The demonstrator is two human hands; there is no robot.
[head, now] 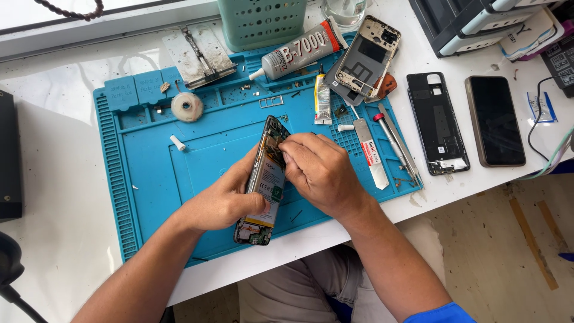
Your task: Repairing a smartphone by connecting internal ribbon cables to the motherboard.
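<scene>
- Closest to the camera, lower middle of the frame: the left hand (224, 200) is wrapped around an opened smartphone (264, 182), back cover off, battery and boards exposed. Thumb on the face, fingers curled round the far edge, holding it tilted up off the mat.
- Right beside it, centre frame, the right hand (320, 170) has its fingertips bunched together and pressed down at the upper end of the phone, around the board area. Can't tell if it's pinching a tiny tool or a part, the knuckles hide it.
- My read: this is mid-teardown, fiddling with something small at the top of the board. Whatever comes next looks like it needs a steady grip from the left and very light fingertip work from the right, that stuff is delicate.
- Under both hands is the blue repair mat (149, 179), filling the middle of the frame on a white bench.
- Right of centre on the mat: a flat metal pry tool (372, 157) and a screwdriver (390, 136).
- Further right, off the mat: a black back cover (437, 122) and a dark phone (495, 121), lying side by side.
- Upper middle: a big glue tube (296, 51), a smaller tube (322, 98), and a bare phone frame (366, 58).
- Upper left of the mat: a tape roll (186, 106).
</scene>
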